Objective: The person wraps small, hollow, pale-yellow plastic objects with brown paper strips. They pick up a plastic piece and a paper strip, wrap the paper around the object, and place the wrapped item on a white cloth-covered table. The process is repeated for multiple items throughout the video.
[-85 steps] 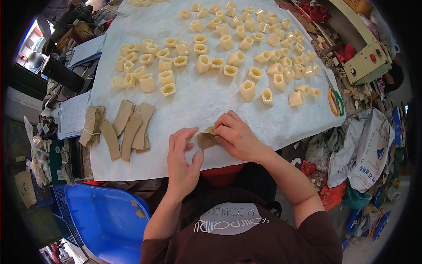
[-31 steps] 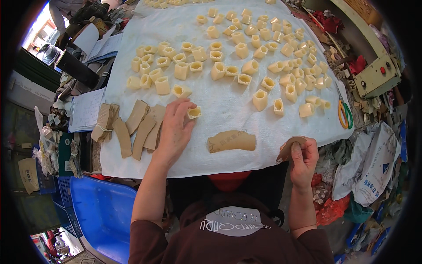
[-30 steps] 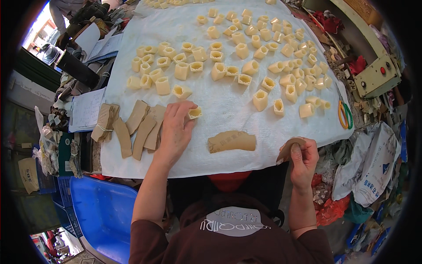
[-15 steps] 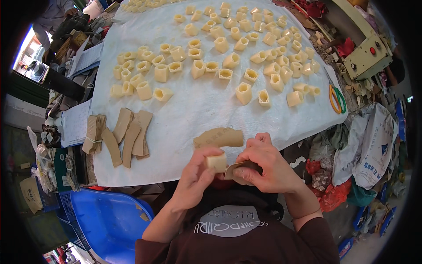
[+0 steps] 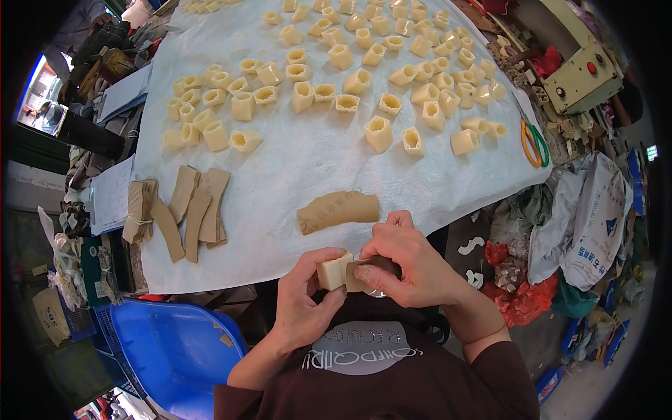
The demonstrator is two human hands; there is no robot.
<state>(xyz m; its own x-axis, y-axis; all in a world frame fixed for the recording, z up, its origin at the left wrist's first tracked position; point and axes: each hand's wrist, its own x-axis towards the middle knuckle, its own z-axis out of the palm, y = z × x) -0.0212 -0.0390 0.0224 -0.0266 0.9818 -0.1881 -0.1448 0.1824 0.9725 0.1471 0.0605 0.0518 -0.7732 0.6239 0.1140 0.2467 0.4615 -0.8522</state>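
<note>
In the head view, my left hand (image 5: 302, 297) is closed around a small cream-coloured block (image 5: 329, 274), thumb on the near side and fingers on the far side. My right hand (image 5: 413, 269) pinches a folded piece of brown sandpaper (image 5: 354, 276), pressed to the right side of that block. Both hands are just off the near edge of the white-covered table, in front of my dark shirt. Beyond them, a curved brown sandpaper strip (image 5: 337, 211) lies flat, printed side up. More sandpaper strips (image 5: 196, 218) lie to the left, beside a tied bundle (image 5: 140, 210).
Many hollow cream blocks (image 5: 378, 133) stand spread over the white sheet (image 5: 266, 168). Scissors (image 5: 535, 144) with orange and green handles lie at the right edge. A blue basin (image 5: 168, 350) sits lower left; plastic bags (image 5: 521, 287) and a cream machine (image 5: 584, 80) are at right.
The sandpaper has come up against the block, and both hands have shifted slightly left. The whole table scene has also moved a little left and up in view.
</note>
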